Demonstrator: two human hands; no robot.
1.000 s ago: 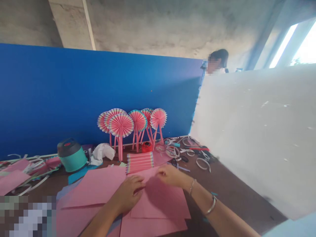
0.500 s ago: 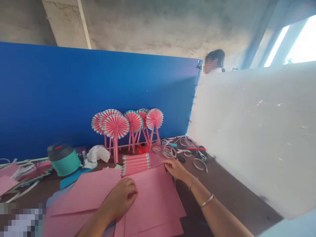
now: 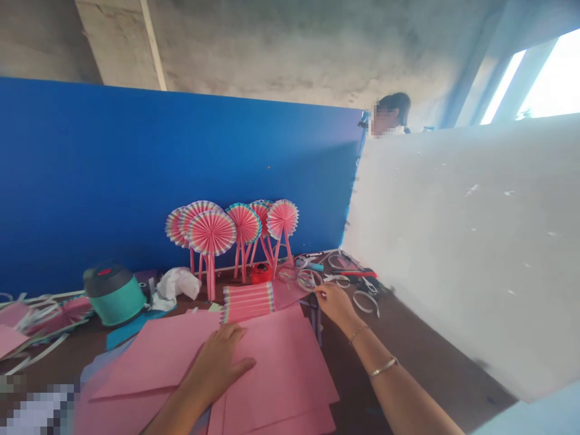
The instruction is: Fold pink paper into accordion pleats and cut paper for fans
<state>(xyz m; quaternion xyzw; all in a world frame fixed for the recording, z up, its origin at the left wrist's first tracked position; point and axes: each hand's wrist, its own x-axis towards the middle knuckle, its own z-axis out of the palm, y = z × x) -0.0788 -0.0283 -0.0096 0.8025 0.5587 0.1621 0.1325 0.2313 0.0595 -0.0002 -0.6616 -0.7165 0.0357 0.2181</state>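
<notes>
My left hand [image 3: 217, 362] lies on a stack of pink paper sheets [image 3: 281, 374], its fingers stretched out and thumb apart. To the right, just past the sheets' far right corner, my right hand [image 3: 336, 307] is closed in a pinch. A small dark thing [image 3: 313, 299] shows at its fingertips; its kind and whether it is held are unclear. Thin greyish strips [image 3: 319, 326] lie under and beside that hand. Beyond the sheets rests a pleated pink paper piece [image 3: 248, 302] with rainbow-striped edges.
Several round pleated paper fans [image 3: 212, 232] stand against a blue partition [image 3: 113, 169]. At left are a green-and-black container [image 3: 113, 296], crumpled white paper [image 3: 176, 285] and paper scraps. A red tape roll [image 3: 261, 273], white strips and scissors [image 3: 370, 286] lie at the back. A person's head shows above the white panel [image 3: 453, 229].
My right hand has moved slightly right, off the corner of the pink sheets, uncovering greyish strips. My left hand has flattened and its fingers have opened out on the paper.
</notes>
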